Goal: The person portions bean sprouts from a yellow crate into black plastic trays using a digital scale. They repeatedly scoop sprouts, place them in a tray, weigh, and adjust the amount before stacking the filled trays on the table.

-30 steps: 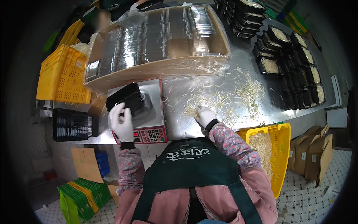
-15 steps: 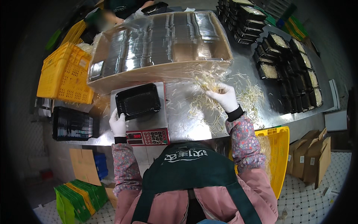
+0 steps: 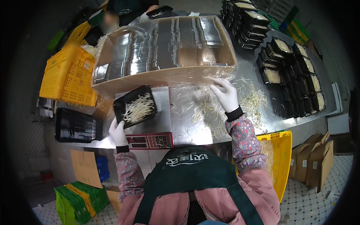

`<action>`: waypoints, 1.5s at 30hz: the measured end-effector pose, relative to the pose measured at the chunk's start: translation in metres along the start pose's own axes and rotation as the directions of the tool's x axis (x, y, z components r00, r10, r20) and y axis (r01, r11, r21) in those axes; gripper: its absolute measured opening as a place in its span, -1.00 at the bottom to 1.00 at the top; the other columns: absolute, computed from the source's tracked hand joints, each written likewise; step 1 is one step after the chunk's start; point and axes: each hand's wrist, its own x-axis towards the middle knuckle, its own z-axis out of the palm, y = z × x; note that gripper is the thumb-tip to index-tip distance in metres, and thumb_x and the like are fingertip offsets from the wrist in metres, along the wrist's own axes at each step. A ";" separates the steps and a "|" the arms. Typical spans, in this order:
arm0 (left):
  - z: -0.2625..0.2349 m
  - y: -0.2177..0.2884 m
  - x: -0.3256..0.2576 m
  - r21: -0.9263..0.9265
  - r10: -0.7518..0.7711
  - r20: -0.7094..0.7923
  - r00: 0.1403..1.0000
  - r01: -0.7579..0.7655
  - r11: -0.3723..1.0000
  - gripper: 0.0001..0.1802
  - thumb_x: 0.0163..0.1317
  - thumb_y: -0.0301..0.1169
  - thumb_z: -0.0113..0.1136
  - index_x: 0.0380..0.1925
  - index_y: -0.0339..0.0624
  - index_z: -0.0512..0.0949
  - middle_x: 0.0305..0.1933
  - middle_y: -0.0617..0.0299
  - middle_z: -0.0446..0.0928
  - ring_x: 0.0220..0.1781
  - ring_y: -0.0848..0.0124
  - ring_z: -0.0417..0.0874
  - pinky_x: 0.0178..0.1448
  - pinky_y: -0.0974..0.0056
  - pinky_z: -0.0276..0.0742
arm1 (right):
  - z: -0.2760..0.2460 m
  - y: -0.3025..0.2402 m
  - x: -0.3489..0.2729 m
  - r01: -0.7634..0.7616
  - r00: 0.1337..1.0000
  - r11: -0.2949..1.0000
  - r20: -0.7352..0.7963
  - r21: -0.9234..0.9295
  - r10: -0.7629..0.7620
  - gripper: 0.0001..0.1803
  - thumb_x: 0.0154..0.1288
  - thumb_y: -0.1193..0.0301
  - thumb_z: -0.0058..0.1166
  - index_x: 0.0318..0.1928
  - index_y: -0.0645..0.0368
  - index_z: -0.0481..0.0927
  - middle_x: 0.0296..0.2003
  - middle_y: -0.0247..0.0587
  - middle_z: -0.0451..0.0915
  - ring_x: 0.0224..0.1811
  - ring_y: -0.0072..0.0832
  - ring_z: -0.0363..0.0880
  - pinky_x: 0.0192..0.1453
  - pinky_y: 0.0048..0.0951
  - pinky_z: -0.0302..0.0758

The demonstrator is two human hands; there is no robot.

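My white-gloved left hand [image 3: 118,133] grips the near left corner of a black plastic tray [image 3: 120,106], which it holds tilted over the scale [image 3: 163,112]. A loose heap of bean sprouts [image 3: 140,108] lies in the tray. My right hand [image 3: 225,95], also gloved in white, is open, with thumb and forefinger apart and nothing visible between them. It hovers over scattered sprouts [image 3: 253,99] on the metal table, close to the near side of the large carton [image 3: 165,77].
Clear lids seem to fill the carton. Stacked empty black trays [image 3: 75,125] stand left of the scale, near a yellow crate [image 3: 67,75]. Sprout-filled trays [image 3: 273,76] crowd the right. Another yellow crate [image 3: 279,150] sits at my right side. Across the table stands another person [image 3: 131,9].
The sprouts have left my right hand, whose fingers have opened, and sprouts now lie in the tray. My left hand has tilted the tray, which lay flat on the scale.
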 end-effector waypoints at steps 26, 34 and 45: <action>-0.011 0.061 -0.020 0.076 0.249 -0.005 0.968 -0.248 0.966 -0.67 0.44 -0.42 -0.11 0.08 -0.38 0.48 0.03 0.10 0.57 -0.15 0.47 0.58 -0.07 0.39 0.51 | 0.069 0.102 -0.110 -0.097 0.991 0.806 0.015 -0.584 0.130 -0.40 0.09 0.21 0.12 0.19 0.02 0.40 0.32 0.04 0.23 0.43 0.03 0.04 0.44 0.20 -0.12; 0.088 0.090 -0.055 0.045 0.351 0.452 0.820 -0.414 0.909 -0.75 0.35 -0.56 -0.08 -0.10 -0.41 0.56 -0.09 0.07 0.58 -0.19 0.43 0.61 -0.07 0.37 0.54 | 0.000 0.174 -0.138 0.243 0.934 0.415 0.327 -0.877 0.145 -0.51 0.34 0.04 -0.09 0.27 -0.29 0.39 0.37 -0.27 0.22 0.48 -0.07 -0.02 0.44 0.25 -0.13; 0.213 0.019 -0.108 -0.007 0.124 0.823 0.554 -0.209 0.978 -0.47 0.23 -0.62 0.07 0.24 -0.29 0.32 0.33 0.09 0.29 0.35 0.34 0.31 0.34 0.28 0.27 | 0.116 0.086 -0.188 0.356 0.830 0.784 0.557 -0.508 -0.016 -0.37 0.32 -0.09 -0.14 0.35 -0.21 0.28 0.41 -0.19 0.15 0.50 -0.08 -0.08 0.46 0.28 -0.21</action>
